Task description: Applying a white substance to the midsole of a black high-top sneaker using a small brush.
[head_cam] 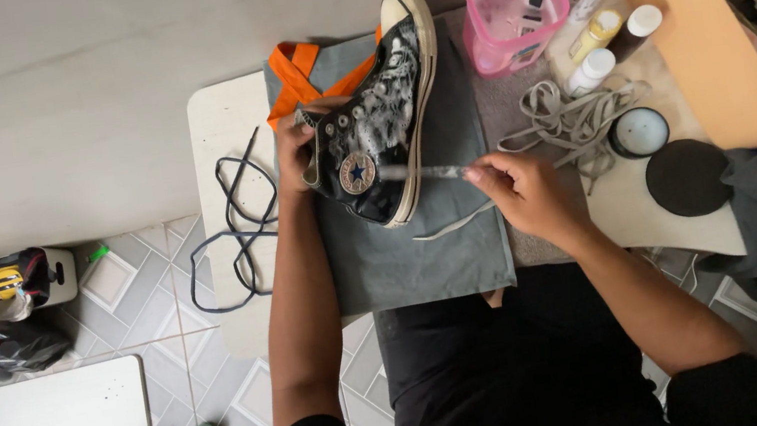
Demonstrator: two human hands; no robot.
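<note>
Sneaker (pixel 381 131) gripped by left fingers (pixel 293 150), brush (pixel 428 173) touching.

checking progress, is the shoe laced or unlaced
Unlaced: the high-top shoe shows bare eyelets, and the dark lace lies loose on the table.

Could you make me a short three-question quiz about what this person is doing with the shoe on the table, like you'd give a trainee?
1. True or false: the left hand steadies the black high-top shoe at its ankle opening.
2. What does the right hand hold against the shoe? A) a thin brush B) scissors C) a spray bottle
3. Fill in: the shoe rests on a grey ____, and its foamy side faces up.

Key:
1. True.
2. A: the brush tip meets the shoe's side near the round ankle patch.
3. Cloth. The dark lace lies loose to its left and the pink tub stands beyond it.
</note>
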